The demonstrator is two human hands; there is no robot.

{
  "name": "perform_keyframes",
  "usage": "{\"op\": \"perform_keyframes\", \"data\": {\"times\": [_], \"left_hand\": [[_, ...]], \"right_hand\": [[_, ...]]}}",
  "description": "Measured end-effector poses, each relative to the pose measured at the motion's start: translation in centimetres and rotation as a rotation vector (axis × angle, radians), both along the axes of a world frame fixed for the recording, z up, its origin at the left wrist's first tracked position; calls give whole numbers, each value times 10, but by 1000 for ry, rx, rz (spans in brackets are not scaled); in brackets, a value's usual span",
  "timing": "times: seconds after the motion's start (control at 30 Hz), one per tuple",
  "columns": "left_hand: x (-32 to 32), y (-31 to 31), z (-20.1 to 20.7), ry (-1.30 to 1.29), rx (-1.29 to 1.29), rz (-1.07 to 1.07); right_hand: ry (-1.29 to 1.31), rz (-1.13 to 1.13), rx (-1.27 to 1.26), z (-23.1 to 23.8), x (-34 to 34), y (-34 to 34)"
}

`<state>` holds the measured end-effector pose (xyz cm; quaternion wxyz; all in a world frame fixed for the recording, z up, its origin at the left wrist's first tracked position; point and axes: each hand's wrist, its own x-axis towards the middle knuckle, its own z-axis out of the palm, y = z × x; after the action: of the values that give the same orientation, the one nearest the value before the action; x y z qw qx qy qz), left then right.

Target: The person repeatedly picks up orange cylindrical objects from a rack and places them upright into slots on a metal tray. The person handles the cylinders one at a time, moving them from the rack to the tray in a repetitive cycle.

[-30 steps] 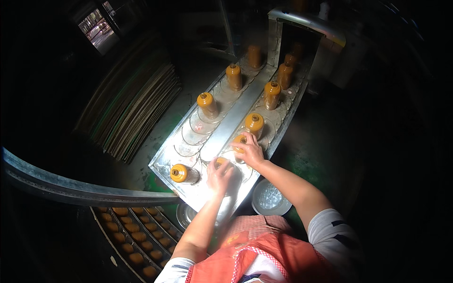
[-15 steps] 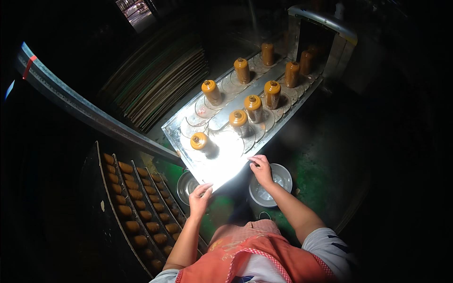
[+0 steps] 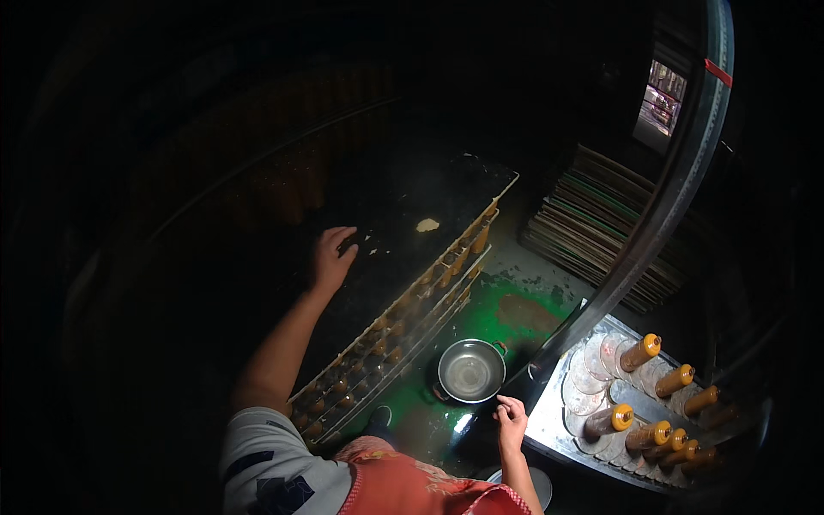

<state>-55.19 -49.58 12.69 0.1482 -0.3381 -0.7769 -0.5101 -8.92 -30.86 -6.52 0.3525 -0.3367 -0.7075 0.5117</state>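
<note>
Left hand (image 3: 332, 256) is out over the dark tray (image 3: 403, 249) at the top of the rack (image 3: 386, 343), fingers spread loose, gripping nothing; can't tell if it touches the tray. A pale scrap (image 3: 427, 225) lies on the tray, well apart from that hand. Rack shelves below hold rows of small brown pieces. Right hand (image 3: 511, 418) is low, fingers half curled, empty, at the near edge of the metal surface (image 3: 558, 429). Steel bowl (image 3: 470, 371) sits on the green floor (image 3: 515, 300) just left of that hand. Orange-capped bobbins (image 3: 639, 351) stand tilted on round discs across the surface. Curved metal rail (image 3: 678, 189) runs up from the surface. Stacked boards (image 3: 601, 223) beyond it.
</note>
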Motion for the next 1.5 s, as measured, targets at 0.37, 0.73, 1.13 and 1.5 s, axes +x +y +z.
{"op": "perform_keyframes", "data": {"times": [0.37,0.73,1.13,1.5], "left_hand": [[-283,-75,21,9,-574,505],[-191,-133,42,24,-232,343],[-92,-169,37,47,-255,225],[-18,-89,37,-323,225,-253]], "right_hand": [[39,516,225,166,-361,-15],[-46,634,818,236,-710,-95],[128,562,707,209,-687,-65],[542,127,-520,163,-234,49]]}}
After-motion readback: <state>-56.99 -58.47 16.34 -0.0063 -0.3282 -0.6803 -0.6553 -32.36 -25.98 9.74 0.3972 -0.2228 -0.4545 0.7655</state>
